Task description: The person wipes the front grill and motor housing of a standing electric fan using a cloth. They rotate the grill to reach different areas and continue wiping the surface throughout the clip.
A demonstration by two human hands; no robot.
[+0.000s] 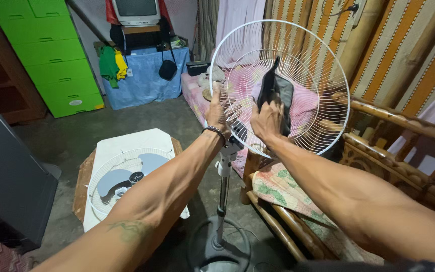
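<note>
A white wire fan guard (308, 65) stands upright on a stand fan's pole (223, 196) with a grey round base (217, 252). My left hand (217, 112), with a dark band on the wrist, grips the guard's left rim. My right hand (268, 120) presses a dark grey cloth (277, 91) against the wires near the guard's middle. A second guard with grey fan blades (127, 177) lies flat on a low white-topped table (142, 141) to the left.
A wooden bench with a patterned cushion (283, 189) sits under and right of the fan. A green drawer cabinet (51, 55), a blue-draped table with an old television (137, 12) and a dark grey cabinet (6, 176) stand around the concrete floor.
</note>
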